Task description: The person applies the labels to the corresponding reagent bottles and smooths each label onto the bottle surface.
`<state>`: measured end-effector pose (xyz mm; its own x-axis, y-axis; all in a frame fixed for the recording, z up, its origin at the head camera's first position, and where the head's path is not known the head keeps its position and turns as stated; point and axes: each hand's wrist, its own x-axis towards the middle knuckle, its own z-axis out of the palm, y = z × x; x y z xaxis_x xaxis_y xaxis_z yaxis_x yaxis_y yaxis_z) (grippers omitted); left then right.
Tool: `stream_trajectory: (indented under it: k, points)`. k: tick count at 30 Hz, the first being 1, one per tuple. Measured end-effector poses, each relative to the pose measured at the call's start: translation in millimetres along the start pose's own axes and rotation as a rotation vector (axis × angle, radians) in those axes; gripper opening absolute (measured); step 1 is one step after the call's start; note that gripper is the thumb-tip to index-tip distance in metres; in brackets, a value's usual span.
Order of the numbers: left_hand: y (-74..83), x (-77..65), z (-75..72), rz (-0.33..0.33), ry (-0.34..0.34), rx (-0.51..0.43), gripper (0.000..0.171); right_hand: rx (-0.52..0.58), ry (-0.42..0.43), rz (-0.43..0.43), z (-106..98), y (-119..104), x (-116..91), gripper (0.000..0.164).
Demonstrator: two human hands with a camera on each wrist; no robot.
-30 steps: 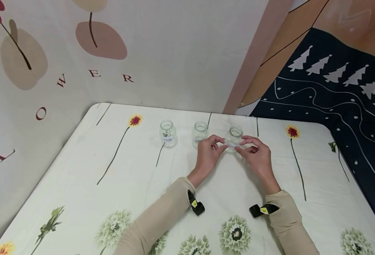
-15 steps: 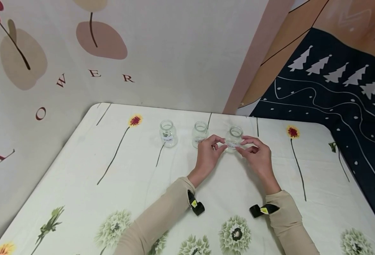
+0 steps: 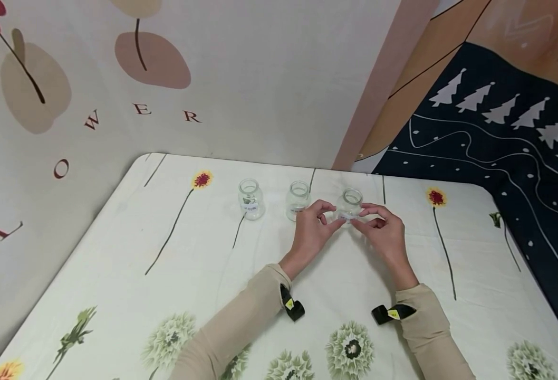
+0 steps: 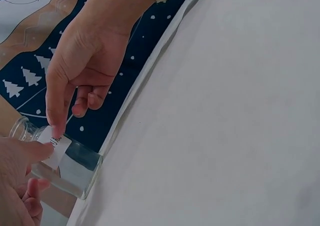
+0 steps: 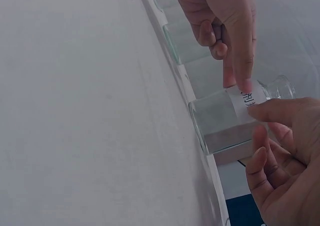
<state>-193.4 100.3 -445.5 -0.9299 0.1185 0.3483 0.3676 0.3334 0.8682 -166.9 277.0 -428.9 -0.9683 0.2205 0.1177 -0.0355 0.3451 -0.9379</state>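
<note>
A small clear glass jar stands upright on the table, its round mouth uncovered. My left hand holds its left side with thumb and fingers, while my right hand grips the right side the same way. A white label with dark writing sits on the jar's near face. Both thumbs press on it close together, hiding part of the writing. In the left wrist view, my left hand comes in at the lower left and my right hand from above.
Two similar labelled jars stand left of the held one: a middle jar, partly behind my left hand, and a far-left jar. A white flower-print cloth covers the table. Printed fabric hangs behind its back edge.
My left thumb has slid right along the label, closer to my right thumb. The jar and the right hand have stayed almost still.
</note>
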Motion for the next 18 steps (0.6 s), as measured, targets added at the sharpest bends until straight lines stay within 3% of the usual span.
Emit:
stream_trajectory:
  k: [5, 18]
  points:
    - [0.3, -0.3, 0.0, -0.006, -0.006, -0.003, 0.029, -0.042, -0.007, 0.023, 0.3, -0.5, 0.1, 0.029]
    - [0.1, -0.4, 0.0, 0.008, 0.007, 0.000, 0.023, -0.061, -0.013, 0.003, 0.4, 0.0, -0.3, 0.031]
